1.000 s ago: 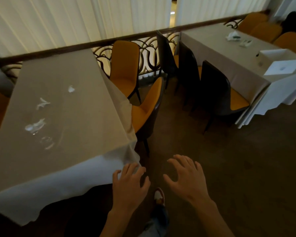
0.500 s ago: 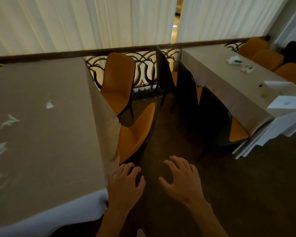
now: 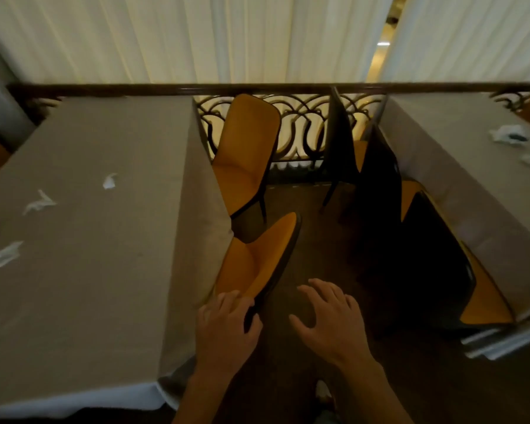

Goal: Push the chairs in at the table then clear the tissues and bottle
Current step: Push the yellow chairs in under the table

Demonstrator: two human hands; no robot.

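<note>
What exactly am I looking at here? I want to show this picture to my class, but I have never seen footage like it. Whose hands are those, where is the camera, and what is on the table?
There is no machine: a person wears a wide-angle camera on the head, which looks forward and down, so you see their own two bare hands. The left hand rests on the back edge of the near orange chair, which stands at an angle to the left table. The right hand is open with fingers spread and holds nothing. A second orange chair stands further along the same table. On the grey cloth lie several crumpled white tissues. No bottle is clearly visible. Dark-backed chairs are tucked against another table on the right, which carries some white litter too blurred to name.
</note>
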